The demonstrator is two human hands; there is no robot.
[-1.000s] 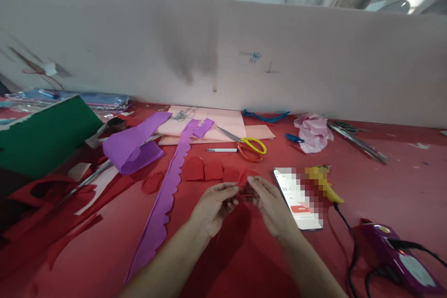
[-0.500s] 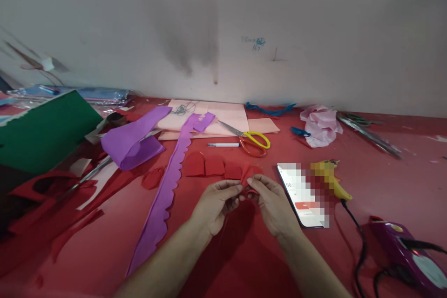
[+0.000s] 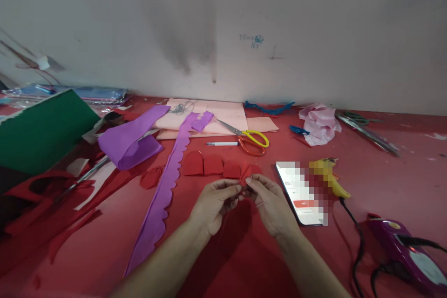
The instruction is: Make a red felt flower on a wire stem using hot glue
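Between my two hands is a small gathered piece of red crepe paper [image 3: 245, 172], pinched at its lower end and fanning out at the top. My left hand [image 3: 218, 202] is closed, thumb and fingertips on the piece's left side. From the other side my right hand [image 3: 267, 200] grips it with thumb and forefinger. A thin wire or thread [image 3: 227, 216] hangs below the left fingertips. Just beyond the hands lie several cut red petals [image 3: 213, 166] in a row. The lower end of the gathered piece is hidden by my fingers.
A scalloped purple strip [image 3: 164, 200] runs left of my hands. Scissors [image 3: 249, 137] and a pen [image 3: 222, 144] lie ahead. To the right are a phone [image 3: 296, 195], a yellow glue gun [image 3: 328, 177] and a purple corded device [image 3: 401, 251]. Green paper [image 3: 45, 130] stands at left.
My fingers have shifted slightly around the red piece, and the right fingers have drawn in closer. The thin wire or thread below the left hand shows more clearly. The view has shifted slightly.
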